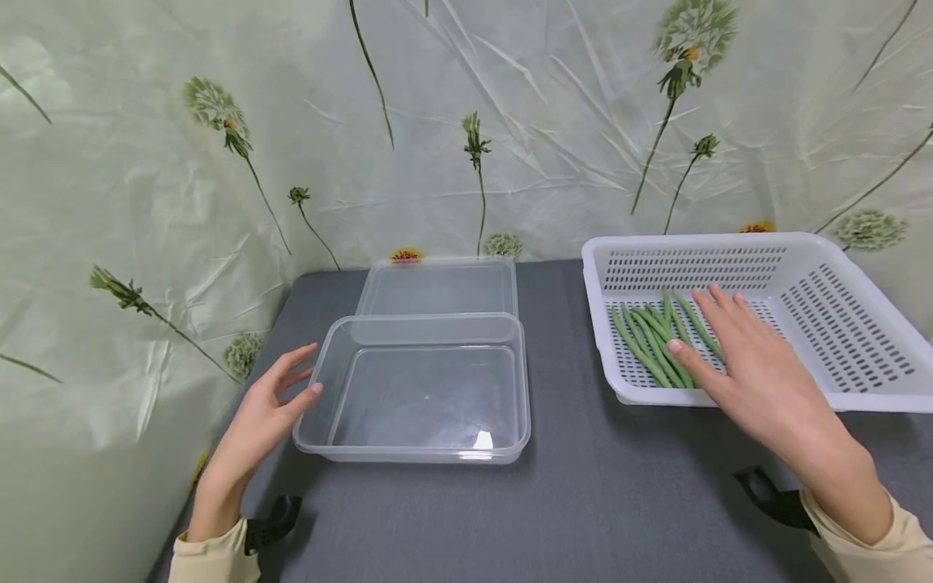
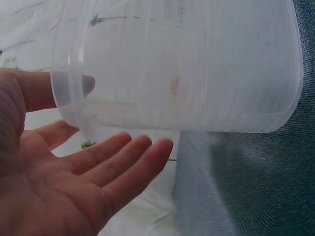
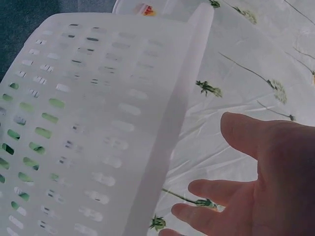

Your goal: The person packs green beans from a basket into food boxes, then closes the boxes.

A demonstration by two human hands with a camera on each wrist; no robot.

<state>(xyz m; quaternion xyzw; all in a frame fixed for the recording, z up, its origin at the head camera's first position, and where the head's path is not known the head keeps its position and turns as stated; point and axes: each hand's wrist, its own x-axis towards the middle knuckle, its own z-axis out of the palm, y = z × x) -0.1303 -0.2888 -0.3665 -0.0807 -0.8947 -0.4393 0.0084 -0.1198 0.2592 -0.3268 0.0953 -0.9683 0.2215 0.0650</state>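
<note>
Several green beans (image 1: 656,340) lie in the left part of a white perforated basket (image 1: 860,399). Over them hovers my right hand (image 1: 765,380), fingers extended and holding nothing; the right wrist view shows this hand (image 3: 275,172) apart from the basket's rim (image 3: 167,128). A clear plastic container (image 1: 423,405) stands on the left of the table with nothing in it. Beside its left wall is my left hand (image 1: 255,421), fingers loosely bent and holding nothing. In the left wrist view those fingers (image 2: 133,182) are close to the container wall (image 2: 197,98); whether they touch it I cannot tell.
Behind the container lies a clear flat lid (image 1: 440,287). The dark grey tabletop (image 1: 568,502) runs between container and basket. A floral plastic sheet (image 1: 437,121) hangs at the back and along the left side.
</note>
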